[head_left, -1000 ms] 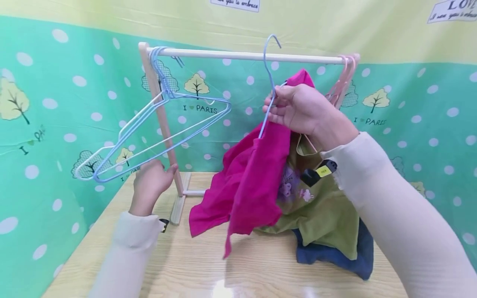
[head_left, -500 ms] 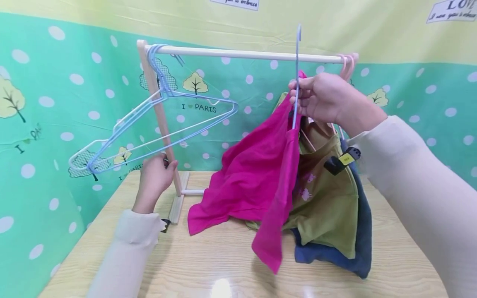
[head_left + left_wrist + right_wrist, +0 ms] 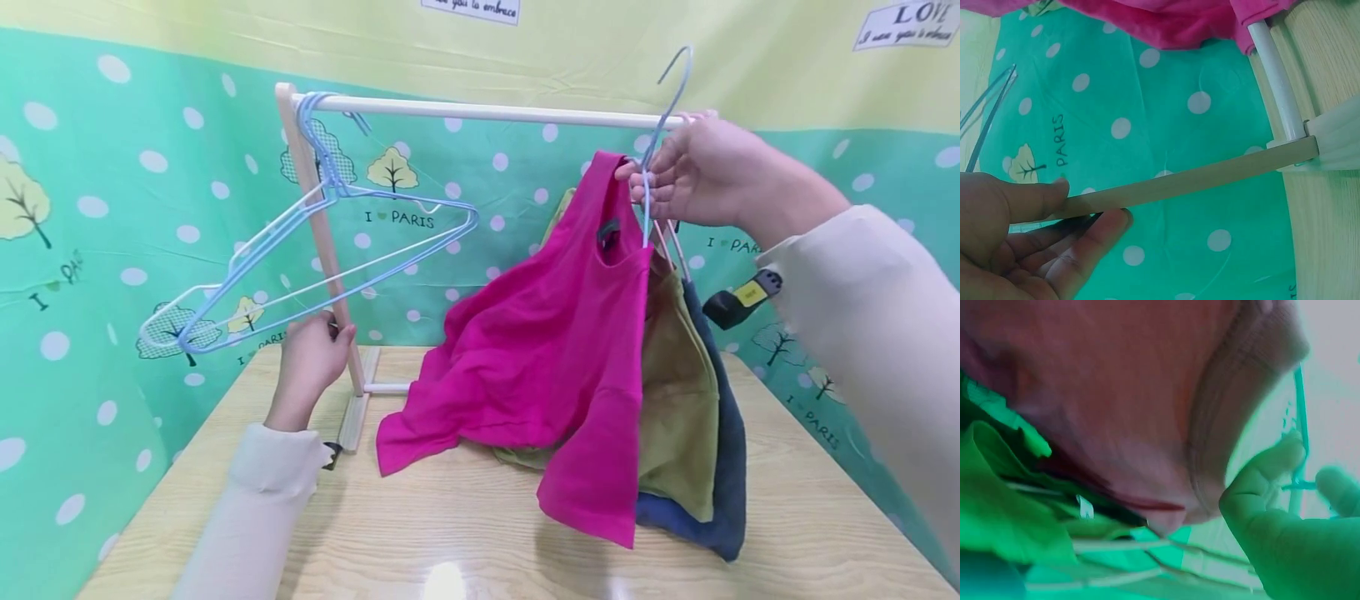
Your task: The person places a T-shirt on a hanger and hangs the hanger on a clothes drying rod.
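In the head view my right hand point(image 3: 705, 179) pinches a blue wire hanger point(image 3: 663, 121) just below its hook, near the right end of the rack's top bar. From that hanger hangs a magenta shirt point(image 3: 555, 350); its hook stands above the bar, and I cannot tell whether they touch. My left hand point(image 3: 315, 354) grips the left wooden upright point(image 3: 326, 242) of the clothes rack between thumb and fingers. The left wrist view shows that grip on the post point(image 3: 1210, 175) closely. Dim and tinted, the right wrist view has the shirt point(image 3: 1104, 394) beside my thumb and fingertips.
Blue and white hangers point(image 3: 405, 197) hang at the bar's left end. Behind the magenta shirt hang an olive garment point(image 3: 678, 400) and a dark blue one point(image 3: 727, 467). The rack's white top bar point(image 3: 487, 110) spans above a light wooden table point(image 3: 360, 533). A patterned curtain point(image 3: 82, 275) stands behind.
My right hand has carried the hanger and magenta shirt rightward along the bar, and the hook has turned. The shirt now covers more of the olive garment. My left hand stays on the upright.
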{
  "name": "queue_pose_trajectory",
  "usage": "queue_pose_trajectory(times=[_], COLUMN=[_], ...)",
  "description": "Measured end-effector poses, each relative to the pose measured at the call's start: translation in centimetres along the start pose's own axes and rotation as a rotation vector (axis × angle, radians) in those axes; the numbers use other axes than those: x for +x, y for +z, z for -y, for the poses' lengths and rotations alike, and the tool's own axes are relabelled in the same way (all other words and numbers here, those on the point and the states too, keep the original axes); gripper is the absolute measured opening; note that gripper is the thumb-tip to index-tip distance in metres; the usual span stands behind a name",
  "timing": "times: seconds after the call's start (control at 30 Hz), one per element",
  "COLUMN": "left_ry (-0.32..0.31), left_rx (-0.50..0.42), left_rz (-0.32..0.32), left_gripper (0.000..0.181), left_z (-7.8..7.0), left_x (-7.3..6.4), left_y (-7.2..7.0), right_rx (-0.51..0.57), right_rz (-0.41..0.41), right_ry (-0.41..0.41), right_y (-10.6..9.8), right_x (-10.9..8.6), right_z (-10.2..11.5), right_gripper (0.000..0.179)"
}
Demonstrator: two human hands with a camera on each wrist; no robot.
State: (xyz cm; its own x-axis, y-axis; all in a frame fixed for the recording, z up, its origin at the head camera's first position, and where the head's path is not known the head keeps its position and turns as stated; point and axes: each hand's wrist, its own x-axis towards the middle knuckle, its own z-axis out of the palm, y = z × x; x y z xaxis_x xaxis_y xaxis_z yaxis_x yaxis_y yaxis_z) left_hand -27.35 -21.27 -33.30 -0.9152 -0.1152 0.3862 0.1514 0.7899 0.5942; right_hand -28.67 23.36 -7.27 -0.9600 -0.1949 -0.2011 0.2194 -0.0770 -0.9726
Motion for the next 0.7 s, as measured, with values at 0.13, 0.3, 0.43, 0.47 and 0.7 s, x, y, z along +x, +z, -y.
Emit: queue_pose_trajectory(times=[0.13,0.3,0.43,0.47,0.7], left_ry=[-0.008,-0.010,-0.018,-0.016,-0.017], left_rx=[0.003,-0.010,-0.014,-0.011,-0.012], left_rz=[0.009,0.009,0.012,0.012,0.020], left_gripper=[0.031,0.030,0.031,0.031,0.030], left_z=[0.0,-0.1,-0.1,-0.1,-0.2], left_x=[0.0,0.0,0.0,0.0,-0.1], left_y=[0.0,-0.1,-0.1,-0.1,-0.2], right_rx=[-0.113,-0.282,-0.427,-0.471,-1.024], right_rz=[0.035,0.008,-0.044,-0.067,-0.325], right_ry=[-0.018,-0.027,-0.076,-0.098,-0.275], right_y=[-1.1,-1.8,-1.9,-1.9,-1.0], right_x=[-0.2,0.0,-0.1,-0.1,-0.6], right_z=[0.3,0.5,0.4,0.3,-1.0], right_gripper=[0.049,0.015,0.014,0.016,0.044])
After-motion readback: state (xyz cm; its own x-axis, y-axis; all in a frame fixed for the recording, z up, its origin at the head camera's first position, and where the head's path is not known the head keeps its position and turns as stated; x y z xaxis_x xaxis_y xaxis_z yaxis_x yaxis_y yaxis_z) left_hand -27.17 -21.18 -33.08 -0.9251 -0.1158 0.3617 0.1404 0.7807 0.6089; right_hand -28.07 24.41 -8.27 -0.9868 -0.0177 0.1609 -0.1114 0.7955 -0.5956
